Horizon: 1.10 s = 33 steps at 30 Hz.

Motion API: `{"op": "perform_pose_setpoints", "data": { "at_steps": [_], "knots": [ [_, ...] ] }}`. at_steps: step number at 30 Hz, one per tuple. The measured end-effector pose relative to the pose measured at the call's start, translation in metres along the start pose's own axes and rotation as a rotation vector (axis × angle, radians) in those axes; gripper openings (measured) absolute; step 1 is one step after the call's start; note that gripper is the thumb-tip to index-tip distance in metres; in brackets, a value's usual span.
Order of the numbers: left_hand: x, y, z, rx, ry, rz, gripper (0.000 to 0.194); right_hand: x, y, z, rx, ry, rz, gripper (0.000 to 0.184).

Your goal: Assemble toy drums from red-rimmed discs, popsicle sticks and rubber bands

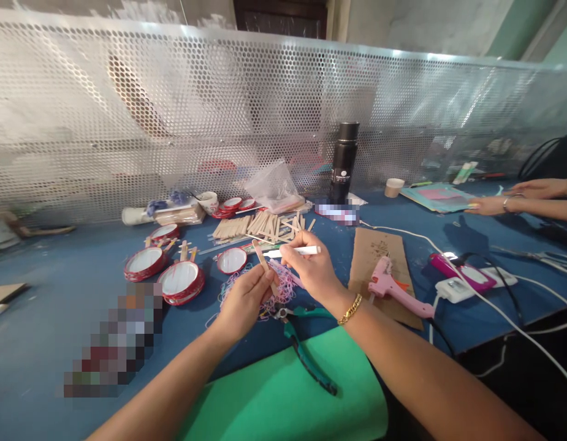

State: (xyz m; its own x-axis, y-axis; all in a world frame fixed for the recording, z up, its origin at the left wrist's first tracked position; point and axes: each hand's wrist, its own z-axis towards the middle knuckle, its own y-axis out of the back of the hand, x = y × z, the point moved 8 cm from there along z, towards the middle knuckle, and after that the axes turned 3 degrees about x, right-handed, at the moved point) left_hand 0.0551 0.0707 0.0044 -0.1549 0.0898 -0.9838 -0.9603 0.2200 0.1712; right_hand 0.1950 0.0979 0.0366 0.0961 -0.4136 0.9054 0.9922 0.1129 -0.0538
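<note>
My left hand (246, 300) is closed on a wooden craft stick (263, 261), held slanting upward. My right hand (311, 266) is closed on a white pen-like marker (296, 251), held level, its tip near the stick's top end. Both hands hover over a tangle of coloured rubber bands (283, 289) on the blue table (57, 294). Green-handled pliers (306, 352) lie just under my wrists, partly on a green sheet (287, 398).
A pile of craft sticks (258, 225), red-rimmed lids (179, 280), a plastic bag (271, 185) and a black bottle (344, 160) lie beyond. A pink glue gun (393, 286) rests on cardboard (377, 251); a power strip (467, 285) with cables sits right. Another person's hands (517, 196) rest far right. A perforated screen (173, 110) closes the back.
</note>
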Motion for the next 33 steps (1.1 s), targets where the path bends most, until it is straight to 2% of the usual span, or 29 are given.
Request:
{"op": "perform_pose_setpoints", "data": {
  "at_steps": [6,13,23,29,33],
  "knots": [
    [0.006,-0.002,0.0,0.012,0.01,-0.013,0.054,0.001,-0.004,0.0,0.027,0.024,0.004,0.03],
    [0.003,0.003,-0.001,-0.006,0.008,0.0,0.055,-0.002,0.007,0.002,-0.046,0.02,0.029,0.026],
    [0.008,0.0,0.002,0.016,-0.001,-0.012,0.054,-0.001,-0.004,0.0,0.028,0.012,0.017,0.031],
    [0.005,0.002,0.0,-0.002,-0.005,0.006,0.053,-0.003,0.005,0.002,-0.041,0.016,0.038,0.028],
    [0.003,0.002,0.001,-0.002,-0.016,0.025,0.054,-0.002,0.001,0.001,-0.011,0.03,0.03,0.027]
  ]
}}
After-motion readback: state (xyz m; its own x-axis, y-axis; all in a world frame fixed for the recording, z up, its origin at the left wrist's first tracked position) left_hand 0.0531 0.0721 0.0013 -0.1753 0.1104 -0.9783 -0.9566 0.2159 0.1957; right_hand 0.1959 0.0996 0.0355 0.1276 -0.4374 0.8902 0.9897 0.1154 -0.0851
